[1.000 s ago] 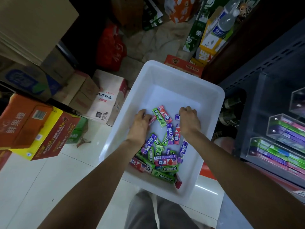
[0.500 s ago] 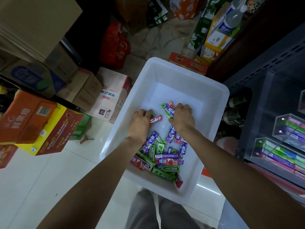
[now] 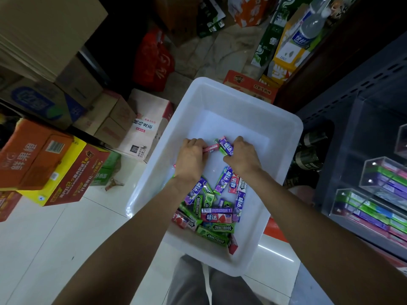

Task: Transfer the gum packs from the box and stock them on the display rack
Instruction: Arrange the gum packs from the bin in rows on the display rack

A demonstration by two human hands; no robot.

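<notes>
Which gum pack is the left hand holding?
Start at the white bin on the floor. At its middle, the left hand pinches a pink pack, pointing toward the right hand. It sits alone, away from the pile below.

Loose gum packs [image 3: 217,213], green, purple and red, are heaped in the white box [image 3: 284,137]; the display rack [image 3: 372,208] is partly stocked.

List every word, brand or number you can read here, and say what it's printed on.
"DOUBLEMINT": green gum packs in the white box.
"益达": red gum pack and purple gum packs.
"鲜果橙": orange carton.
"桃乌龙茶": pale pink carton.
"2502": yellow-and-white carton.
Print on the display rack packs, the water bottle and the other cartons is too small or blurred.
</notes>
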